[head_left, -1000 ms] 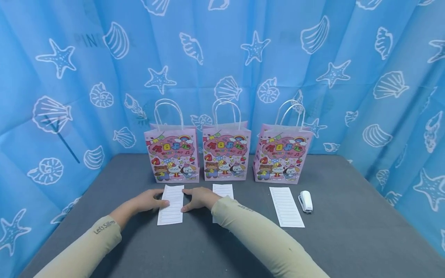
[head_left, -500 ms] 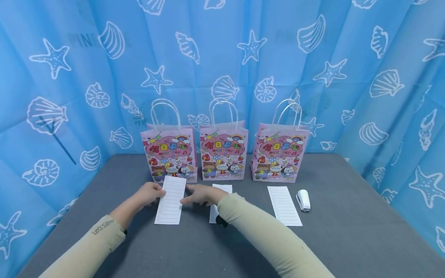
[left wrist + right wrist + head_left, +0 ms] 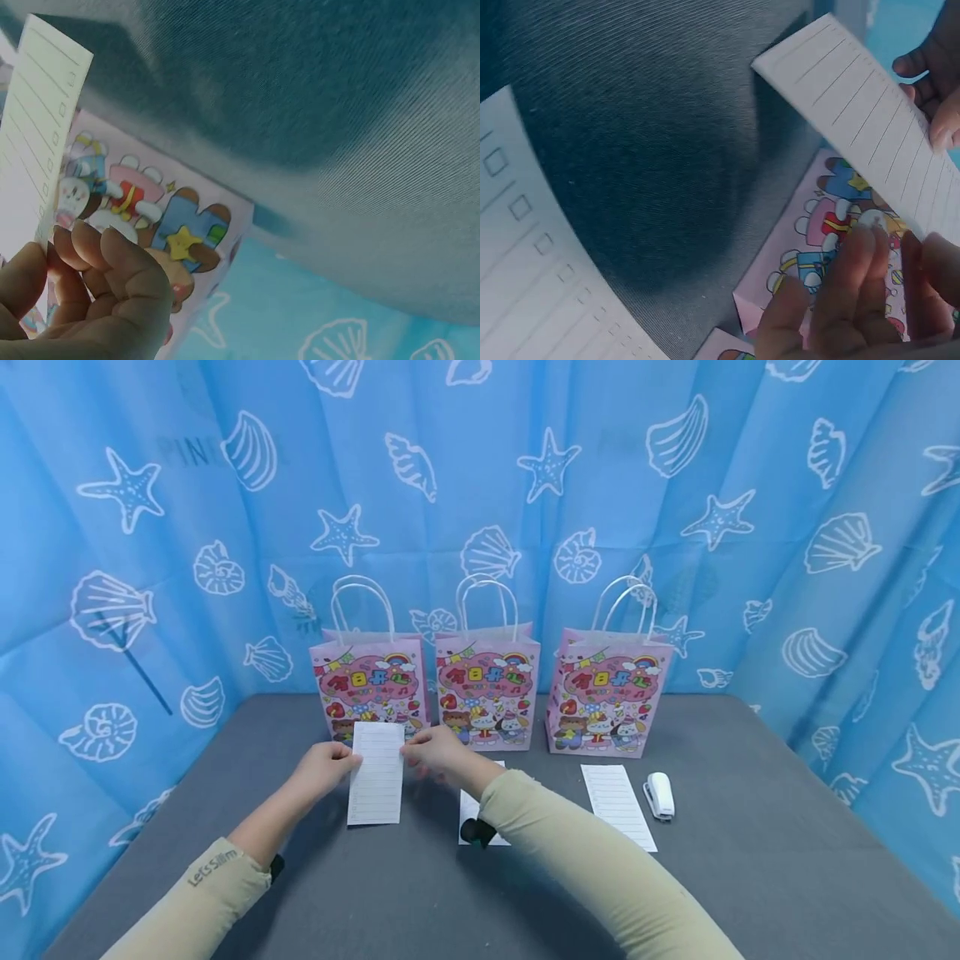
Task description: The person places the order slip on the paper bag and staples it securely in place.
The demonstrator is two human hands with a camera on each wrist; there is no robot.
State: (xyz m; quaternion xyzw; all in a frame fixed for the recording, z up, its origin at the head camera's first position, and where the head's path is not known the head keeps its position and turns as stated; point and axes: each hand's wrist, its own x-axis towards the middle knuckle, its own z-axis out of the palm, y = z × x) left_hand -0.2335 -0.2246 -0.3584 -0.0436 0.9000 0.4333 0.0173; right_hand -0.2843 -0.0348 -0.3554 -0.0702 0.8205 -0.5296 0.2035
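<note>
A white lined checklist slip [image 3: 376, 777] is lifted in front of the left pink gift bag [image 3: 372, 681]. My left hand [image 3: 321, 770] pinches its left edge between thumb and forefinger. On the opposite edge, my right hand [image 3: 446, 758] holds the paper near its upper corner. Small checkboxes run down one side of the slip [image 3: 46, 142] in the left wrist view. Seen from the right wrist, the thumb and forefinger of the right hand [image 3: 855, 300] meet at the paper's edge, its other fingers spread beside the printed bag [image 3: 832, 217].
Two more pink gift bags stand in the row, one in the middle [image 3: 487, 689] and one at right [image 3: 609, 697]. A second slip [image 3: 470, 810] lies partly under the right forearm. A third slip [image 3: 617, 806] lies beside a white mini stapler [image 3: 660, 796] on the grey table [image 3: 750, 860].
The left slip has come up off the table and now hangs upright before the left bag. Both hands rose with it, and the right fingers have closed on its edge.
</note>
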